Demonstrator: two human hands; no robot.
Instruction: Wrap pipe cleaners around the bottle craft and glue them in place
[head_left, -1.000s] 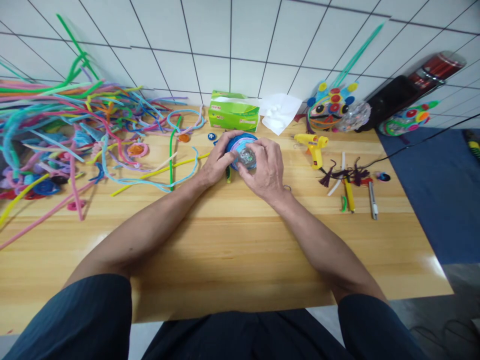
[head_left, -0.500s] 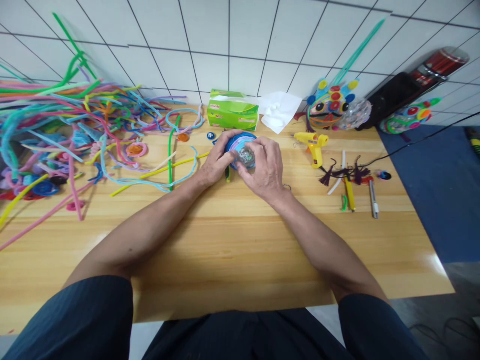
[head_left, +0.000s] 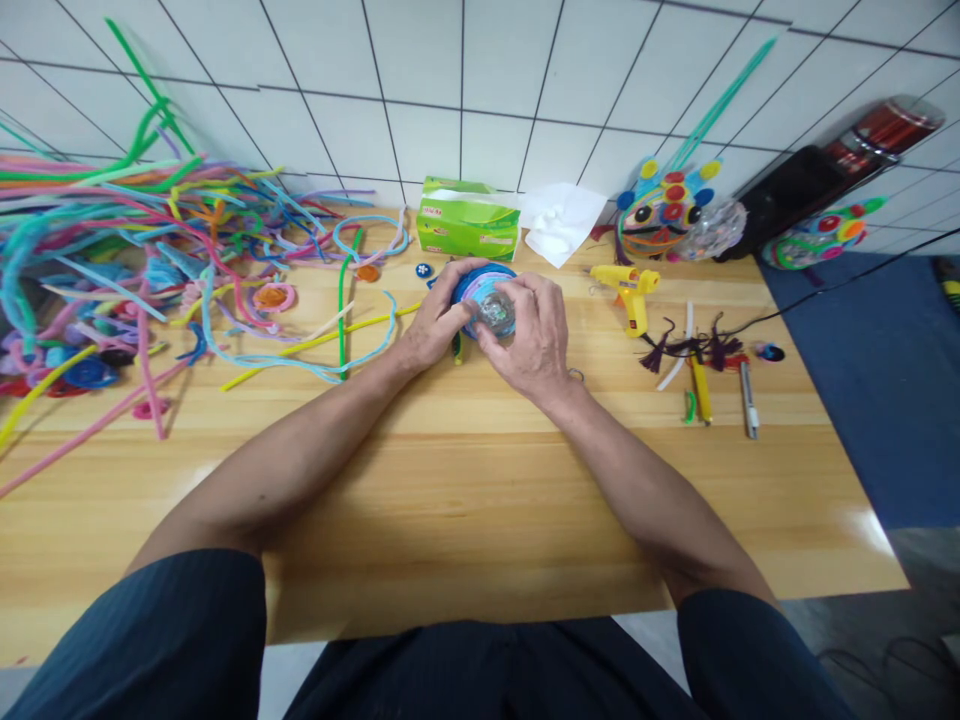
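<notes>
While the left hand [head_left: 437, 325] and the right hand [head_left: 534, 335] both have their grip closed on it, the round blue thing [head_left: 481, 290] near the green tissue pack [head_left: 466, 238] is partly covered, and I can't see its bottom

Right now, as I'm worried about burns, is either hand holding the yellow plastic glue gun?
No, the glue gun lies on the wooden table, while left hand and right hand hold a round blue-rimmed piece.

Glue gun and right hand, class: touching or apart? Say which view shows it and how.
Apart: the head view shows wooden tabletop between the right hand and the glue gun.
</notes>
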